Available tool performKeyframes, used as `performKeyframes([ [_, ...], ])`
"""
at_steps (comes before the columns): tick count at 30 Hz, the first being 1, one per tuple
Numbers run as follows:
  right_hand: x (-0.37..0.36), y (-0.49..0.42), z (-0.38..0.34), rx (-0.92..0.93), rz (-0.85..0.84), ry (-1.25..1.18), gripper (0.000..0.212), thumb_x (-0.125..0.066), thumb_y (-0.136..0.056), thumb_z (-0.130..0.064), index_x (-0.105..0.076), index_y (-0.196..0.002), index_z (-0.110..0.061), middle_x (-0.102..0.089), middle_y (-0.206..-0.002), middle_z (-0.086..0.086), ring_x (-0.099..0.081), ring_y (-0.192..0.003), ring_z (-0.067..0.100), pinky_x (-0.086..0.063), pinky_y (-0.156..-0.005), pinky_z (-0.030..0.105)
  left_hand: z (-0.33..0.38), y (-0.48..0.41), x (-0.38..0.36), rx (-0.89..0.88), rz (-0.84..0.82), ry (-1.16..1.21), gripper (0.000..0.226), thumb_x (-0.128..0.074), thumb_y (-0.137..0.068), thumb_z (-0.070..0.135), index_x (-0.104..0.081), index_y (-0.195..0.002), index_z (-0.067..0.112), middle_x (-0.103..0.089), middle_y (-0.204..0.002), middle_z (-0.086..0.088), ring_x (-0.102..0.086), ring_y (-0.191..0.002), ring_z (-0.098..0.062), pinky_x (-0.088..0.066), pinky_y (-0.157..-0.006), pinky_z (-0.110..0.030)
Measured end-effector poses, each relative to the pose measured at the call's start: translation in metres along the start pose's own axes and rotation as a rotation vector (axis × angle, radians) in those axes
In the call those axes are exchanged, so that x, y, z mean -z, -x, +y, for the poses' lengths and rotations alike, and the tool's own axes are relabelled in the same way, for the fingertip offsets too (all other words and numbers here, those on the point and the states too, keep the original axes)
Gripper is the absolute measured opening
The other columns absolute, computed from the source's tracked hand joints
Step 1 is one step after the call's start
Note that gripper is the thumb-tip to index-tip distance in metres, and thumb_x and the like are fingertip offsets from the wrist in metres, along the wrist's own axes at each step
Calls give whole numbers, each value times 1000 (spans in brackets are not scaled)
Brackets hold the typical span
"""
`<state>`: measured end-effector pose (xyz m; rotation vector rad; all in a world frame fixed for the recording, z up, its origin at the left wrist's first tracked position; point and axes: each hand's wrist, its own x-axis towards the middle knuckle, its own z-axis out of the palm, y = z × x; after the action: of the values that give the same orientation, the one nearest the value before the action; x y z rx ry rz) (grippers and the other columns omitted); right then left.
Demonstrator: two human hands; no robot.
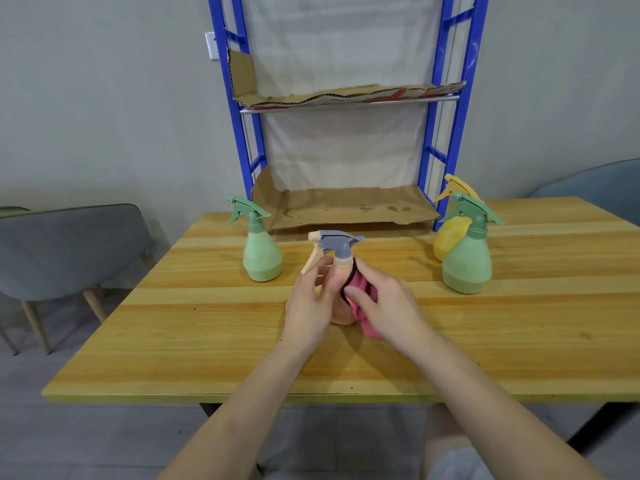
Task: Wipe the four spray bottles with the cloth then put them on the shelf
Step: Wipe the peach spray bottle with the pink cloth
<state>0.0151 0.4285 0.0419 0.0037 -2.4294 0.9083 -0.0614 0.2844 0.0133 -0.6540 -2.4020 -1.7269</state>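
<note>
Four spray bottles are out on the table (207,323), all in front of the blue shelf (446,64), which rises at the table's far edge against the wall. The peach bottle (337,245), with a grey trigger head, stands upright straight before the shelf's bottom level, farther from the shelf than the other three, and both hands are on it.

The left hand (310,306) curls its fingers and thumb round the bottle's neck and upper body, just under the trigger. The right hand (384,303) grips a bunched pink cloth (360,289) in curled fingers and presses it to the bottle's right side. The cloth lies between palm and bottle, and a dark edge of it shows near the neck.

The left green bottle (261,258) stands just in front of the shelf's left post, nozzle pointing left. The right green bottle (467,261) stands in front of the shelf's right post. The yellow bottle (446,237) is directly behind it, closer to that post and partly hidden; whether the two touch cannot be told.

Brown cardboard (346,202) lines both visible shelf levels. A grey chair (69,251) sits left of the shelf, and a blue-grey chair (595,181) sits to its right.
</note>
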Motion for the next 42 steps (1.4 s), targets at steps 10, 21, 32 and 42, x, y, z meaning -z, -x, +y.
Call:
performKeyframes([
  [10, 4, 14, 22, -55, -132, 58, 58, -68, -98, -27, -48, -153, -26, -76, -102, 6, -68, -89, 26, -47, -74, 23, 4, 7, -7, 1, 33, 3, 42, -46, -88, 68, -46, -129, 60, -47, -130, 21, -54, -128, -17, -47, -108, -53],
  [21, 0, 8, 12, 5, -55, 5, 62, -67, -98, -23, -44, -155, -29, -74, -117, 1, -64, -99, 23, -37, -78, 21, 3, 6, -3, -4, -6, -127, 51, -41, -86, 71, -40, -134, 57, -47, -126, 12, -55, -122, -16, -45, -108, -54],
  [32, -2, -2, 9, 28, -5, 19, 61, -68, -96, -27, -47, -153, -29, -72, -121, -4, -64, -103, 19, -41, -80, 25, 7, -2, 2, -25, -30, -116, 37, -50, -94, 62, -52, -128, 49, -63, -122, 20, -61, -114, -5, -52, -98, -51],
  [42, 4, 12, 24, -40, -133, 44, 57, -65, -99, -29, -46, -153, -32, -74, -100, 0, -66, -89, 22, -42, -70, 24, 21, -1, 7, 32, -58, -137, 46, -47, -88, 64, -51, -132, 49, -66, -123, 19, -60, -119, -13, -52, -100, -50],
])
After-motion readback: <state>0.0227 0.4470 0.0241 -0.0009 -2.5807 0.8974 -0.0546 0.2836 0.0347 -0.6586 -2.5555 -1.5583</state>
